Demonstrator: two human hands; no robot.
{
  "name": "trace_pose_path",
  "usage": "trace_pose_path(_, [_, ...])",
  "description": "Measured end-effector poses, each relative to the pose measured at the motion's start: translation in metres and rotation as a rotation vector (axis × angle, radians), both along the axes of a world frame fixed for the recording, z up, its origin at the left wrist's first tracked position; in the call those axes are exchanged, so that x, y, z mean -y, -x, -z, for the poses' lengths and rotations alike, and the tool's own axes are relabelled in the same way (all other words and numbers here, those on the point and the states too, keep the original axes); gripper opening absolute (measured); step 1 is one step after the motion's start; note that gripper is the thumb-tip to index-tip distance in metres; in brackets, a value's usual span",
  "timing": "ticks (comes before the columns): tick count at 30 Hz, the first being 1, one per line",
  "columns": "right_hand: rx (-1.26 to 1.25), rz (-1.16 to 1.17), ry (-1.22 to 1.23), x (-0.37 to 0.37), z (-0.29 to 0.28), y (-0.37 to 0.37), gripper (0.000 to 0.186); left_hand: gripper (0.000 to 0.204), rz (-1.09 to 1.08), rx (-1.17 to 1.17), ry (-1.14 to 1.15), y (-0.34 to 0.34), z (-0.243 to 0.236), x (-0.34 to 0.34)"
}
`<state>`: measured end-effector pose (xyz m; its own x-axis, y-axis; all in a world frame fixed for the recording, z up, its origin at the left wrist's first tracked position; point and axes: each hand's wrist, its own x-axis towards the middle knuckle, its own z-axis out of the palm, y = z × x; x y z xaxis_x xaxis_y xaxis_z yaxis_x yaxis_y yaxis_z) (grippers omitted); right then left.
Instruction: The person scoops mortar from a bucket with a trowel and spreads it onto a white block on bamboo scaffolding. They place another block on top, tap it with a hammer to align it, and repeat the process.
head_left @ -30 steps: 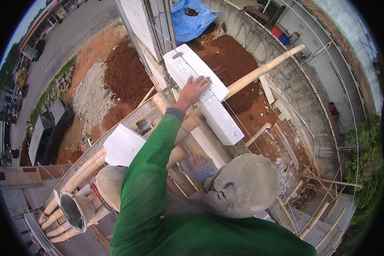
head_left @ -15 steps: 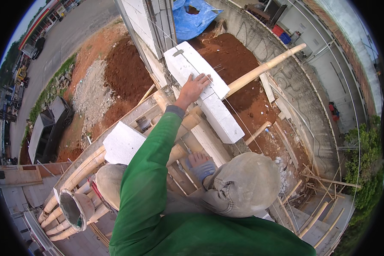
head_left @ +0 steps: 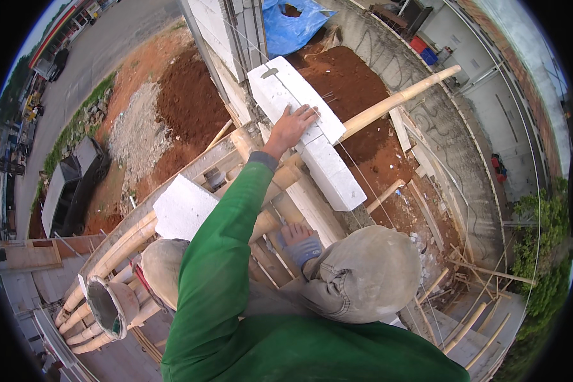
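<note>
My left hand (head_left: 293, 130), in a green sleeve with a grey cuff, lies palm down on a white lightweight block (head_left: 331, 121). Its fingers are stretched across the block, not wrapped round it. A grey mark shows near the block's far end. Touching its near end is another white block (head_left: 331, 175), lower and closer to me. A thin string (head_left: 358, 167) runs alongside the blocks. My right hand is out of the picture.
Bamboo poles and planks lie under me, where my foot (head_left: 299, 242) rests. A loose white block (head_left: 184, 207) sits left of my arm; a bucket (head_left: 111, 307) stands lower left. A bamboo pole (head_left: 401, 99) juts out rightward. Red soil (head_left: 356, 83) lies below.
The view has shifted slightly. My left hand stays on the block, with its fingers a little more stretched toward the right.
</note>
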<state>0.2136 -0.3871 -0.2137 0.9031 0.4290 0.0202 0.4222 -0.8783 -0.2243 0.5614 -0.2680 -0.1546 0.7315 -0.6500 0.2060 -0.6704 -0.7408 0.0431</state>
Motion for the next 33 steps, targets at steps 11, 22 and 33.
trace_pose_path(11, [0.14,0.008,-0.053,-0.003,0.01,-0.003,0.03,0.063,-0.012,-0.037,0.028,0.001,-0.001,0.001])
trace_pose_path(22, [0.166,-0.006,-0.067,-0.001,0.017,0.0,0.024,0.057,-0.023,-0.03,0.01,-0.001,0.003,0.001])
trace_pose_path(33, [0.357,-0.007,-0.045,-0.006,0.019,-0.002,0.026,0.059,-0.026,-0.021,-0.033,0.0,0.002,0.001])
